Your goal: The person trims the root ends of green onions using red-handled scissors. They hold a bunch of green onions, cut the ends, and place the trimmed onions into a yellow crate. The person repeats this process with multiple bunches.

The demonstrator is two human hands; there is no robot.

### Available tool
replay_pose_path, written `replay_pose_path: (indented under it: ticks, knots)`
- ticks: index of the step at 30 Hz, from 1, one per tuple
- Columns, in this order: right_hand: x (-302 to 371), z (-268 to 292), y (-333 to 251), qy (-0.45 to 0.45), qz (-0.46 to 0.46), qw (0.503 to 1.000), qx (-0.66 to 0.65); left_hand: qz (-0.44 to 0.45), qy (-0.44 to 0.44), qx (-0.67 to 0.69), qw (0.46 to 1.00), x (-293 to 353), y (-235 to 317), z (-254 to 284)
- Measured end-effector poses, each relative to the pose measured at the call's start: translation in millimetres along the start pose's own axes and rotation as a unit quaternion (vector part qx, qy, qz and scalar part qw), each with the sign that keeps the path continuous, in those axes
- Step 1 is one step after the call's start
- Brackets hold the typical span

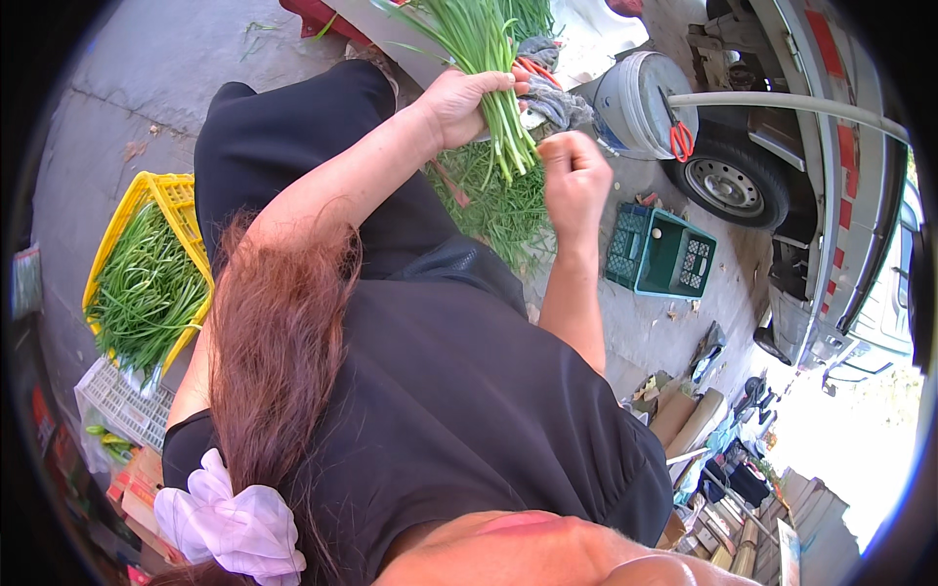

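Note:
A bunch of green garlic chives (498,112) is gripped in my left hand (459,105), its pale cut ends pointing down toward my lap side and its leaves fanning out at the top. My right hand (575,171) is closed with curled fingers, right beside the stalk ends. Whatever its fingers pinch is hidden and slightly blurred. Under both hands lies a loose heap of green trimmings (489,210). Just beyond the bunch are a grey cloth (555,105) and a pair of orange-red handles (535,68).
A yellow crate (161,190) full of chives stands at left, near a white basket (132,400). At right are a lidded white bucket (640,103) with red-handled scissors (680,137) on it, a green crate (657,252) and a parked vehicle's wheel (728,184).

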State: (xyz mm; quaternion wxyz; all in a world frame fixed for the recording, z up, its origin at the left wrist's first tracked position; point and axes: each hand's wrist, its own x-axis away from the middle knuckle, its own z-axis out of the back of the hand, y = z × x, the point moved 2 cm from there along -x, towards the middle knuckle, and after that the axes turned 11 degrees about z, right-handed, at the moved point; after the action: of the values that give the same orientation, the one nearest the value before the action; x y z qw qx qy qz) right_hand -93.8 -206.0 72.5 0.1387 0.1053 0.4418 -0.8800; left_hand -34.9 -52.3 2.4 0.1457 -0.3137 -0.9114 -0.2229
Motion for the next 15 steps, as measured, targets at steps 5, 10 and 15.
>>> replay_pose_path:
  ticks: [5,10,15]
  knots:
    - [-15,-7,16,0.055,-0.071,0.988,-0.123,-0.023,-0.053,-0.022,0.998,-2,-6,-3]
    - [-14,-20,21,0.07,-0.074,0.972,-0.21,-0.019,-0.064,-0.038,0.997,2,-8,-9]
    - [-9,13,23,0.04,-0.091,0.878,-0.469,-0.036,-0.046,-0.008,0.998,1,0,2]
